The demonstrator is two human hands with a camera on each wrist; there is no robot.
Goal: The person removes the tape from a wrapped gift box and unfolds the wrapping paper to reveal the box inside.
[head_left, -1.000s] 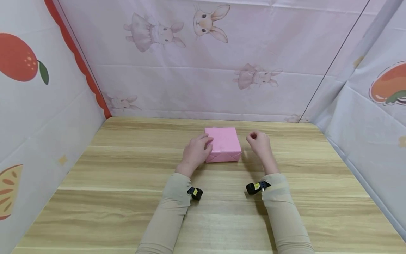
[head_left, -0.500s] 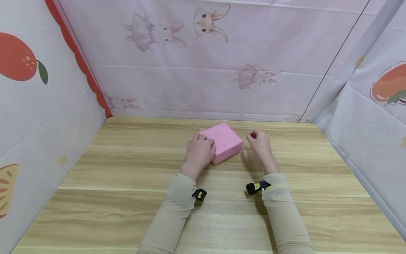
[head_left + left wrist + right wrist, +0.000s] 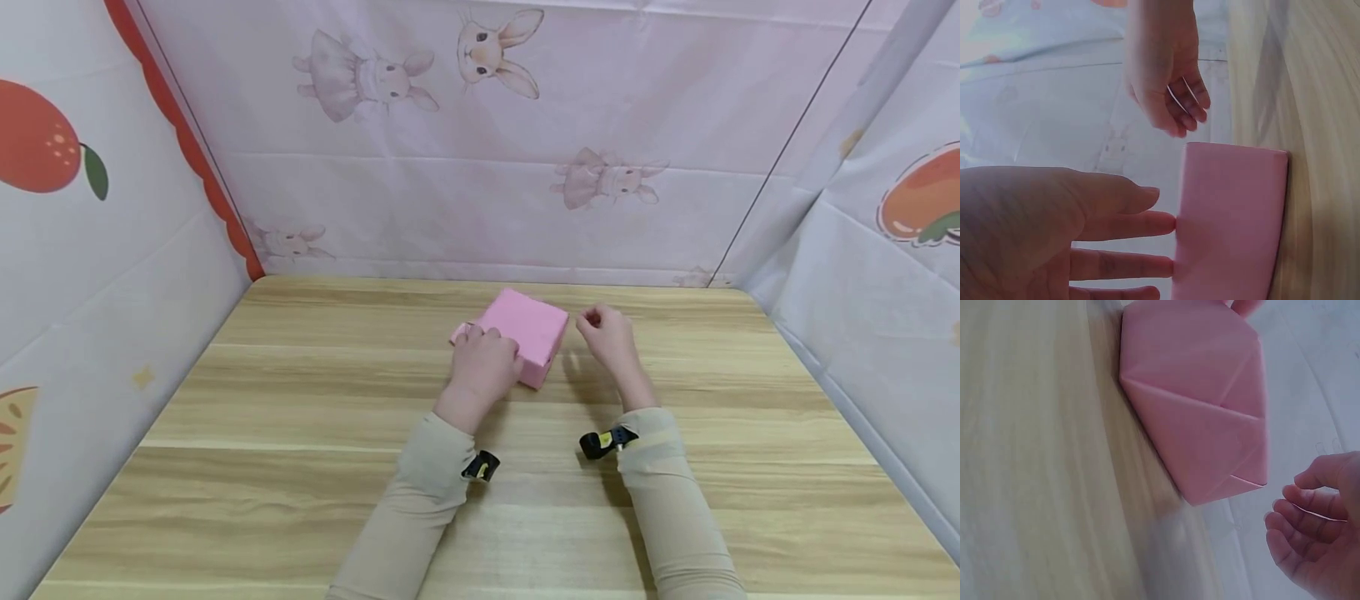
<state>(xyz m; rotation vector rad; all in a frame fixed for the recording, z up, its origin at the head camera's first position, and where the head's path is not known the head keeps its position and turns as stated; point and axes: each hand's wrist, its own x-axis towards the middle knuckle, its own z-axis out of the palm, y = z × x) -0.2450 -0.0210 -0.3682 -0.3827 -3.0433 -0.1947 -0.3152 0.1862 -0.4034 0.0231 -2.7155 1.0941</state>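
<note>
A box wrapped in pink paper (image 3: 527, 325) rests at an angle on the table, towards its far side. Fingertips of my left hand (image 3: 483, 367) touch the top of the box near its left edge; in the left wrist view these fingers look nearly straight. A small pink paper flap (image 3: 461, 332) sticks out at the box's left, partly behind that hand. Just right of the box hovers my right hand (image 3: 611, 342), fingers loosely curled and holding nothing. Folded paper seams show on the side of the box (image 3: 1210, 412) in the right wrist view.
The wood-grain table (image 3: 262, 417) is bounded at the back by a rabbit-printed cloth (image 3: 450, 217). Fruit-printed cloths hang at the left (image 3: 75, 275) and right (image 3: 885, 308). Each wrist carries a small black camera strap.
The pink box has turned counterclockwise, its seamed front side swinging round to the right. My left hand has moved slightly right with it. The right hand has stayed nearly still.
</note>
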